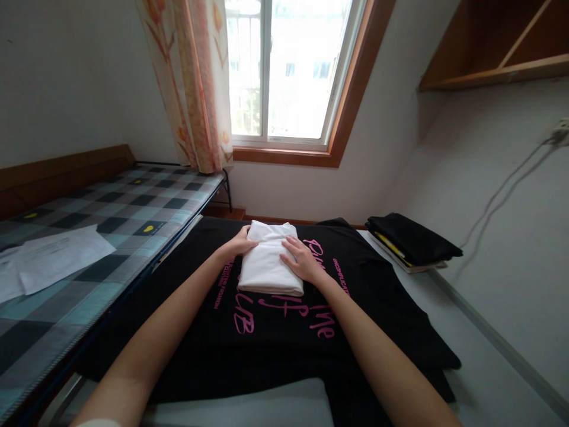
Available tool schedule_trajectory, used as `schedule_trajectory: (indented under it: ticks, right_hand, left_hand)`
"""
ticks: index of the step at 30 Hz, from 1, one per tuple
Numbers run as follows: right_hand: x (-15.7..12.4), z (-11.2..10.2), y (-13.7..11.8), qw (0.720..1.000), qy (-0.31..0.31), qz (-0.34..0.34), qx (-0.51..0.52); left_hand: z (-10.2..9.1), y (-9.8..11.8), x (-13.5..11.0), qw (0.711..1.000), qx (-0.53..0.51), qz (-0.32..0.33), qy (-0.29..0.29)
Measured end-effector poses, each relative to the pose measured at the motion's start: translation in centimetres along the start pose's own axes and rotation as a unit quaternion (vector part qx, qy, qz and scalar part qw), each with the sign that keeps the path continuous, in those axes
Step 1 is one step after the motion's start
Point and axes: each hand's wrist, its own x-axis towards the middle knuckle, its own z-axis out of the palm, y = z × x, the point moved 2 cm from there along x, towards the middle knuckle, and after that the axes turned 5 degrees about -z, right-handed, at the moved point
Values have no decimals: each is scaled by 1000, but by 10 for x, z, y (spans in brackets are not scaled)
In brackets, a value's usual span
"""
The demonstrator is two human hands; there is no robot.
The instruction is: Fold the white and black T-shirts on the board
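Note:
A folded white garment point(269, 264) lies as a thick rectangle on a black T-shirt point(284, 362) with pink lettering. The shirt is spread flat over a pale table point(249, 412). At the garment's left edge, my left hand point(242, 242) has its thumb on top and its other fingers along the side, partly hidden, closed on the edge. My right hand point(302, 258) rests on the upper right part of the garment with its fingers spread and flat.
Left of the table is a bed with a checked mattress point(102, 207), holding white papers point(62, 258). A black folded bag or cloth point(411, 240) sits at the table's back right. Behind are a curtain point(195, 89) and window point(297, 71); a cable point(502, 190) hangs on the right wall.

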Motion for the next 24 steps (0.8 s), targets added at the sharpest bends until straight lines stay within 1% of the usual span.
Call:
schedule_trajectory:
  ticks: [2, 4, 6, 7, 8, 10, 11, 13, 16, 18, 20, 22, 23, 24]
  right_hand:
    - [0, -1, -1, 1000, 3, 6, -16]
    - [0, -2, -4, 1000, 3, 9, -30]
    - [0, -3, -8, 999, -6, 1, -38]
    - [-1, -2, -11, 999, -14, -6, -40]
    - [-1, -1, -13, 999, -24, -13, -43]
    - [-2, 1, -16, 998, -42, -22, -51]
    - [-2, 3, -17, 997, -48, -24, -55]
    - [-3, 5, -16, 997, -53, -22, -57]
    - [-2, 7, -14, 998, -44, -18, -32]
    - [0, 4, -12, 1000, -20, -8, -1]
    - [2, -4, -9, 999, 30, 41, 14]
    - [4, -13, -4, 988, 76, 134, 0]
    - [4, -17, -2, 980, 80, 184, -7]
    - [4, -20, 0, 971, 68, 228, -7]
  left_hand:
    - [6, -1, 4, 999, 27, 34, 28]
    - [10, -2, 7, 996, 56, 61, 40]
    - [11, -1, 7, 990, 96, 84, 51]
    - [10, 1, 5, 985, 126, 99, 69]
    - [9, 3, 3, 975, 161, 118, 94]
    - [10, 6, -3, 947, 238, 163, 143]
    - [11, 6, -6, 933, 272, 185, 149]
    - [17, 3, -8, 917, 318, 204, 128]
    - [23, -6, -6, 918, 336, 194, 85]
    - [24, -11, -2, 920, 333, 181, 94]
    - [22, -14, 2, 921, 337, 152, 121]
    - [19, -15, 5, 922, 337, 120, 147]
    - [18, -15, 5, 924, 333, 111, 152]
    - [18, -14, 6, 927, 326, 109, 153]
